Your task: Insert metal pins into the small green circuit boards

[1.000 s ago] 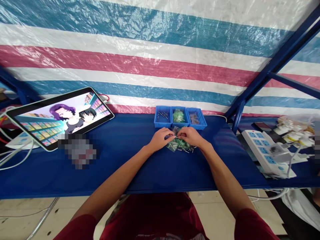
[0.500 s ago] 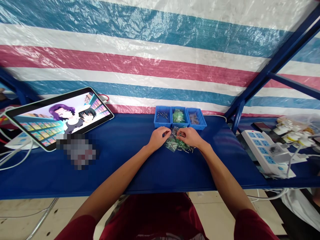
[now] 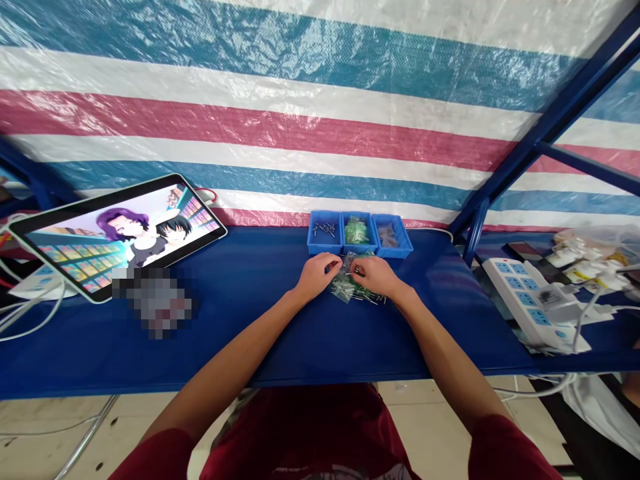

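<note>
My left hand (image 3: 319, 275) is closed in a pinch at the edge of a small clear plastic bag (image 3: 349, 263). Across from it, my right hand (image 3: 379, 275) has its thumb and fingers pressed together by the bag; whatever sits between those fingertips is too small to make out. Under and between both hands lies a pile of small green and metal pieces (image 3: 345, 289), with thin pin-like bits at its near edge. Just behind stand three blue bins: the left bin (image 3: 313, 249) has metal pins, the middle bin (image 3: 360, 250) green pieces, the right bin (image 3: 397, 253) small clear bags.
A tablet (image 3: 125, 233) showing a cartoon leans at the left, a blurred-out item (image 3: 163, 303) in front of it. On the right lie a white power strip (image 3: 523, 300), plugs and cables. A striped sheet (image 3: 300, 127) hangs behind the blue table (image 3: 225, 333).
My left hand has shifted slightly left, away from my right hand, so more of the clear bag shows between them. My right hand has moved slightly left in the last half second.
</note>
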Motion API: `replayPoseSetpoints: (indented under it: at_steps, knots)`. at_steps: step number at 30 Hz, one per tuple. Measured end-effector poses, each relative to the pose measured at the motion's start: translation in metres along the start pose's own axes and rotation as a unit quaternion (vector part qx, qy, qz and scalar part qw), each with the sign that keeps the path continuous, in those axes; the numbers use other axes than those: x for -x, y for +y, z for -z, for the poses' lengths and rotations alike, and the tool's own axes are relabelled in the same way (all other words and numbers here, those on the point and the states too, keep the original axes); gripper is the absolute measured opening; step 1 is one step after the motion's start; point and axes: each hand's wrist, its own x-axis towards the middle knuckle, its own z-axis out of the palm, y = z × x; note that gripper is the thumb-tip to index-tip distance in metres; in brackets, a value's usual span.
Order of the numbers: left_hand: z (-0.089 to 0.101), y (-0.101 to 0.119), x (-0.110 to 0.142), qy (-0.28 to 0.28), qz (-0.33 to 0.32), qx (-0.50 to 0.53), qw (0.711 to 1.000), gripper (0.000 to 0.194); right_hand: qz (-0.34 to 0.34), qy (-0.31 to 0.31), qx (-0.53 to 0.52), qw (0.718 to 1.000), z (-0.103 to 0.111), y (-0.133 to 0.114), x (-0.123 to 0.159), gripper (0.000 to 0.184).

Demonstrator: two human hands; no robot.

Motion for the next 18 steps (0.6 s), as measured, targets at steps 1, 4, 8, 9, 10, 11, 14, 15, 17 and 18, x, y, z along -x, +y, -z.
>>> replayPoseSetpoints:
  at_steps: [1,4,8,9,10,11,14,15,17,18]
  knots:
    - [0.000,0.000,0.000,0.002,-0.001,0.002,1.000,0.016,0.000,0.009,-0.004,1.000,-0.001,0.000,0.000,0.011]
    - [0.000,0.000,0.001,0.007,-0.006,0.012,1.000,0.019,0.009,0.047,-0.019,0.999,-0.003,0.003,-0.001,0.010]
    - [0.000,0.000,0.001,-0.006,-0.015,0.026,1.000,0.024,0.044,0.109,-0.039,0.992,-0.007,0.008,-0.001,0.008]
    - [0.000,0.000,0.001,-0.013,-0.019,0.028,0.999,0.025,0.056,0.123,-0.044,0.990,-0.008,0.009,0.000,0.008]
    - [0.001,0.000,0.001,-0.019,-0.022,0.028,0.999,0.026,0.067,0.136,-0.051,0.987,-0.008,0.010,0.000,0.008]
    - [0.001,0.000,0.001,-0.022,-0.025,0.028,0.999,0.027,0.077,0.148,-0.057,0.984,-0.008,0.010,0.000,0.009]
    - [0.002,0.000,0.000,-0.025,-0.025,0.031,0.999,0.027,0.099,0.169,-0.072,0.978,-0.008,0.009,0.001,0.010]
    - [0.002,0.000,0.000,-0.023,-0.023,0.033,0.999,0.027,0.103,0.172,-0.074,0.977,-0.008,0.009,0.001,0.011]
    - [0.002,0.000,-0.001,-0.024,-0.017,0.035,0.999,0.026,0.107,0.175,-0.077,0.976,-0.008,0.008,0.000,0.011]
    - [0.002,-0.001,-0.001,-0.025,-0.014,0.036,0.999,0.026,0.108,0.176,-0.078,0.975,-0.009,0.007,0.000,0.011]
